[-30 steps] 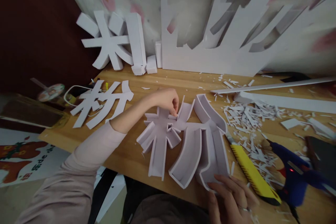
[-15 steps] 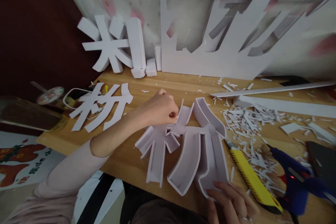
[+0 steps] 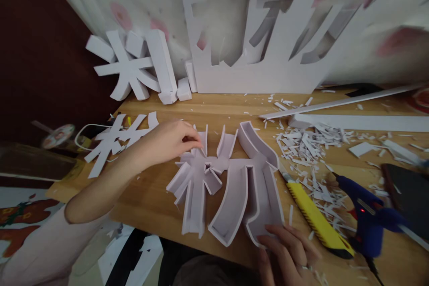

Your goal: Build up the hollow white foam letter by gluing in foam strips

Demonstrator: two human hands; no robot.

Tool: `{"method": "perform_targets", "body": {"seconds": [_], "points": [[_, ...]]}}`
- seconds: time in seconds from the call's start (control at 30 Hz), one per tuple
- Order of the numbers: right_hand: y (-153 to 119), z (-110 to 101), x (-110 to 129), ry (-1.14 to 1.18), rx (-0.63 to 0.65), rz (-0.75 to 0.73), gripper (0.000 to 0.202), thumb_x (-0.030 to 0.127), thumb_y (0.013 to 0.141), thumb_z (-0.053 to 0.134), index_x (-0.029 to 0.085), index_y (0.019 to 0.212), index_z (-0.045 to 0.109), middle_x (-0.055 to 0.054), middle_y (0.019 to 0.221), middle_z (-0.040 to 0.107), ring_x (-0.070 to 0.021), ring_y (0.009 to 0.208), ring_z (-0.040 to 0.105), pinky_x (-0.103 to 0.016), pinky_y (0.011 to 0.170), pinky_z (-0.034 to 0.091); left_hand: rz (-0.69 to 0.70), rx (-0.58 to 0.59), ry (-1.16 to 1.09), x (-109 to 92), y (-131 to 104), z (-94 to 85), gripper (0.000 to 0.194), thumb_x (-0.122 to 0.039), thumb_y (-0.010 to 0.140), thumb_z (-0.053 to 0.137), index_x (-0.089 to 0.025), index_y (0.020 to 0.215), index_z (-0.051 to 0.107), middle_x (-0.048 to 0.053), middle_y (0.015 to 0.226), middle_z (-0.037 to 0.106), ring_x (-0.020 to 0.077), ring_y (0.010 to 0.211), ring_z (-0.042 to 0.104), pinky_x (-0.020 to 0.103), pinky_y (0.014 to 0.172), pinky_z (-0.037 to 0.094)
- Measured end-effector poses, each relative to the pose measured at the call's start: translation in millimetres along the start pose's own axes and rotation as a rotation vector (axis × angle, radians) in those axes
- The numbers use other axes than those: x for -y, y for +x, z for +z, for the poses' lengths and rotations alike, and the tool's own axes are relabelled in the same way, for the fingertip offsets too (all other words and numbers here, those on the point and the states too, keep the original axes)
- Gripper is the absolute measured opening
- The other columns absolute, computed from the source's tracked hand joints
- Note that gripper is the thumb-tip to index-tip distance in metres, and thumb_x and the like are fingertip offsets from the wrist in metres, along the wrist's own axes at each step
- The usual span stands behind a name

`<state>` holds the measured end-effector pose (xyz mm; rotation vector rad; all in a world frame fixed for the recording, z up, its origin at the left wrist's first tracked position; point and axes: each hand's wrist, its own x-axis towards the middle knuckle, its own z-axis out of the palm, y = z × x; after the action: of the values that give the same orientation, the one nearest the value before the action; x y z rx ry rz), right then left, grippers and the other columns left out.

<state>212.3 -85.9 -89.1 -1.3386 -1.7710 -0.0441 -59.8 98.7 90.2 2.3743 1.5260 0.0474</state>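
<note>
A hollow white foam-board character (image 3: 236, 163), with thin upright walls along its strokes, lies open side up on the wooden table. Over its upper left part, my left hand (image 3: 170, 140) has thumb and fingers closed in a pinch beside a short wall. What sits between those fingertips is hidden. My right hand (image 3: 290, 250) grips the lower right end of the character, fingers over the wall and thumb at the near side. A yellow utility knife (image 3: 317, 214) lies to the right of the character, and a blue glue gun (image 3: 367, 216) rests beyond it.
White foam scraps (image 3: 308, 145) are heaped behind the knife. A flat cut-out character (image 3: 109, 143) lies at the left, partly behind my arm. A finished raised character (image 3: 129, 69) and a cut foam sheet (image 3: 221, 78) lean at the back. A dark slab (image 3: 407, 196) lies far right.
My left hand has moved left, from the character's upper middle to its upper left part, uncovering upright walls there. My right hand stays at the lower right end. The view has shifted slightly.
</note>
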Motion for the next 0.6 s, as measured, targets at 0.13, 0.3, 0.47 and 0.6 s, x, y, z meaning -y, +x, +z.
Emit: {"method": "perform_targets", "body": {"seconds": [0.13, 0.3, 0.47, 0.6], "points": [[7.3, -4.9, -1.3, 0.006, 0.047, -0.100, 0.013, 0.014, 0.090, 0.059, 0.026, 0.093, 0.064, -0.002, 0.099, 0.066, -0.0238, 0.099, 0.059, -0.040, 0.086, 0.043, 0.083, -0.068, 0.058, -3.6, 4.0, 12.3, 0.023, -0.034, 0.096, 0.061, -0.022, 0.088, 0.079, 0.003, 0.092, 0.072, 0.0165, 0.080, 0.064, 0.029, 0.070, 0.042], [12.8, -7.3, 2.6, 0.022, 0.028, -0.087, 0.013, 0.012, 0.093, 0.055, 0.023, 0.094, 0.062, -0.005, 0.099, 0.064, -0.0259, 0.101, 0.055, -0.041, 0.086, 0.041, 0.128, -0.014, 0.117, -0.2, 17.8, 40.7, 0.026, -0.030, 0.101, 0.054, -0.021, 0.092, 0.077, 0.003, 0.096, 0.077, 0.0187, 0.085, 0.069, 0.030, 0.071, 0.044], [11.9, -7.4, 2.0, 0.021, 0.085, -0.151, 0.012, 0.010, 0.093, 0.055, 0.019, 0.096, 0.062, -0.008, 0.103, 0.060, -0.0284, 0.105, 0.051, -0.043, 0.090, 0.038, 0.158, 0.023, 0.187, -4.1, 25.6, 58.3, 0.024, -0.023, 0.099, 0.056, -0.018, 0.088, 0.076, 0.007, 0.091, 0.078, 0.0201, 0.082, 0.071, 0.029, 0.069, 0.046], [6.9, -8.0, -2.3, 0.046, 0.098, -0.147, 0.013, 0.008, 0.093, 0.056, 0.018, 0.097, 0.062, -0.009, 0.106, 0.060, -0.0297, 0.109, 0.050, -0.044, 0.092, 0.037, 0.178, 0.006, 0.197, -10.4, 25.1, 60.8, 0.020, -0.015, 0.096, 0.057, -0.016, 0.092, 0.076, 0.008, 0.095, 0.078, 0.0206, 0.087, 0.072, 0.030, 0.075, 0.050]]}}
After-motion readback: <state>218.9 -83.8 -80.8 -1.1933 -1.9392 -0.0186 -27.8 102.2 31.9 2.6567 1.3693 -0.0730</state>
